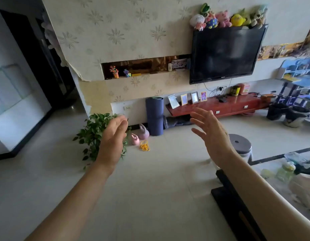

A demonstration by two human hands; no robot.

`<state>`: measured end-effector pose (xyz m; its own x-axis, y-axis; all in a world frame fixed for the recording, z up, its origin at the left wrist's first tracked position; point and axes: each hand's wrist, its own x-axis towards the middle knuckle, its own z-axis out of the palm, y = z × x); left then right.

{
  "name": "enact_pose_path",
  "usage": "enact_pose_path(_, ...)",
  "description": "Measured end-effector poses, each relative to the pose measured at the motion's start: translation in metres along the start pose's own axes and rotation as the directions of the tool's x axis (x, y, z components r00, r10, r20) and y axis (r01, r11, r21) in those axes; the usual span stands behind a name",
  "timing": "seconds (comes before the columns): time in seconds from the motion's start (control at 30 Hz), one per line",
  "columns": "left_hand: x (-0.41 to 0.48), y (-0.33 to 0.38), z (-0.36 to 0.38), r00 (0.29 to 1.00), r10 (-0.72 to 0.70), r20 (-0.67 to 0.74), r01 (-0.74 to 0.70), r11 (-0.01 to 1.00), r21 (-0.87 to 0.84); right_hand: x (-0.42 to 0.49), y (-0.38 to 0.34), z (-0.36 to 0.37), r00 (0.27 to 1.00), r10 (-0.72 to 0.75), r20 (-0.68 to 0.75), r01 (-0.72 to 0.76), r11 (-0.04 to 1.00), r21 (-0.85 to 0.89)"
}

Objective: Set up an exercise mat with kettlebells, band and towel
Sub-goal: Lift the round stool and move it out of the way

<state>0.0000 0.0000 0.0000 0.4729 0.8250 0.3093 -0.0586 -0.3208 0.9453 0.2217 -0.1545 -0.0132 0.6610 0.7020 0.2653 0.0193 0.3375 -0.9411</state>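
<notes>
A rolled blue exercise mat [154, 117] stands upright against the far wall. Left of it on the tiled floor sit two pink kettlebells, a larger one [143, 132] and a smaller one [135, 140]. A yellow band [145, 146] lies coiled in front of them. A grey-blue cloth, perhaps the towel [175, 122], lies under the red cabinet to the mat's right. My left hand [114, 136] and my right hand [209, 129] are raised in the air well short of these things, fingers straight, holding nothing.
A leafy green plant [93, 133] stands left of the kettlebells. A red TV cabinet [220, 106] runs along the wall under a wall-mounted TV [225, 53]. A grey stool [241, 145] and a dark-edged table [237, 206] are at the right. Dark buckets [288, 115] stand far right.
</notes>
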Motion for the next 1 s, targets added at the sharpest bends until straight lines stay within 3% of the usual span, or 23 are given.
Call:
enact_pose_path(0.23,0.104,-0.040,0.043,0.996,-0.026,0.080,0.028,0.999,-0.021,0.091,0.026,-0.030,0.995,0.041,-0.092,-0.045,0.998,-0.041)
enact_pose_path(0.5,0.237,-0.112,0.115,0.985,-0.024,0.173,0.055,0.982,-0.178,0.204,0.085,-0.058,0.979,0.065,-0.195,-0.079,0.995,-0.064)
enact_pose_path(0.77,0.408,-0.160,0.184,0.933,0.037,0.358,0.038,0.979,-0.200,0.322,0.107,-0.083,0.903,-0.006,-0.429,-0.071,0.984,-0.163)
enact_pose_path(1.0,0.487,-0.208,0.282,0.858,0.004,0.514,0.135,0.963,-0.234,0.404,0.138,-0.129,0.838,-0.004,-0.546,-0.112,0.978,-0.178)
